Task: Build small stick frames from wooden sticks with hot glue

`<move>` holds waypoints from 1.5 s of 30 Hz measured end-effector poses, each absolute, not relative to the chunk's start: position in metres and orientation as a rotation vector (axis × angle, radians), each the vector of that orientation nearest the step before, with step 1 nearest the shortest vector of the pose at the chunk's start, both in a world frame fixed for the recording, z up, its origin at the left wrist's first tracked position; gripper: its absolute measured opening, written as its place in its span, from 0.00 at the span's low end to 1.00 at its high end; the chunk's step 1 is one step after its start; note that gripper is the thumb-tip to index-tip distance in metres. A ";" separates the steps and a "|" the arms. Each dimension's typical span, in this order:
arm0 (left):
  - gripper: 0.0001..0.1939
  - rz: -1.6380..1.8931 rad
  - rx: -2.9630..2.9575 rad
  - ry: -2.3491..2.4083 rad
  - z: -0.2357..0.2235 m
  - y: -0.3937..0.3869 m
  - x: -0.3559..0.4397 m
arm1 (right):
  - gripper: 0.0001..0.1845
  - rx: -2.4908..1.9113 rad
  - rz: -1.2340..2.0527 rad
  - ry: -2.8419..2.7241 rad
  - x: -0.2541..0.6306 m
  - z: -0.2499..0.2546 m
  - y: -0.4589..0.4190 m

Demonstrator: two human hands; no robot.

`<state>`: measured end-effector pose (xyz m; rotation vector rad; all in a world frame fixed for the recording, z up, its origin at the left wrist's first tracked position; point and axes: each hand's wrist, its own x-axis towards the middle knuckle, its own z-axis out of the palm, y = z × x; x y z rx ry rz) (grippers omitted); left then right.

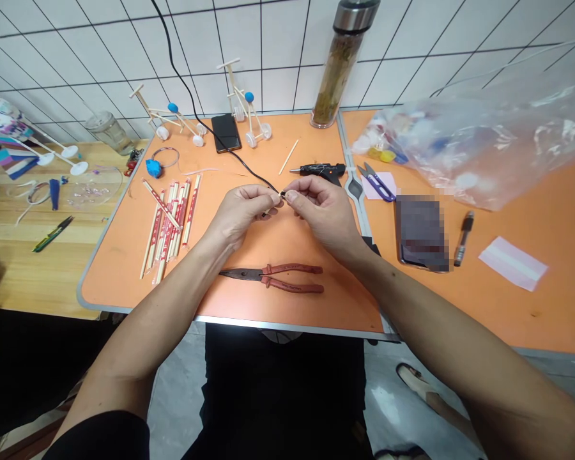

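My left hand (242, 207) and my right hand (323, 207) meet above the middle of the orange table (124, 268). Both are closed in a pinch on a small, short piece (280, 195) between the fingertips; I cannot make out what it is. A black cable (182, 83) runs down from the wall and ends right at my fingers. Red-handled pliers (278, 278) lie shut on the table just below my hands. A bundle of wrapped chopsticks (170, 223) lies to the left of my left hand.
Two small stick-built wheeled models (170, 118) (246, 108) stand at the back beside a black phone (225, 132). A glue gun (322, 170), thread snips (376, 182), a tall bottle (342, 64), a plastic bag of parts (483, 140), a dark phone (421, 233) and a marker (462, 237) sit right.
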<state>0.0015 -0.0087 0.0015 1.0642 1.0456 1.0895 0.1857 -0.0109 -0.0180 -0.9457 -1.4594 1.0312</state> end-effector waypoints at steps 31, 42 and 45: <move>0.11 1.051 1.107 1.037 0.001 -0.009 0.002 | 0.06 -0.980 1.030 -1.470 0.184 -0.019 -0.010; 0.10 1.112 1.220 1.058 0.000 -0.012 0.005 | 0.06 -0.987 1.022 -1.439 0.182 -0.020 -0.011; 0.14 1.104 1.219 1.055 0.000 -0.012 0.005 | 0.07 -0.974 1.018 -1.442 0.182 -0.020 -0.011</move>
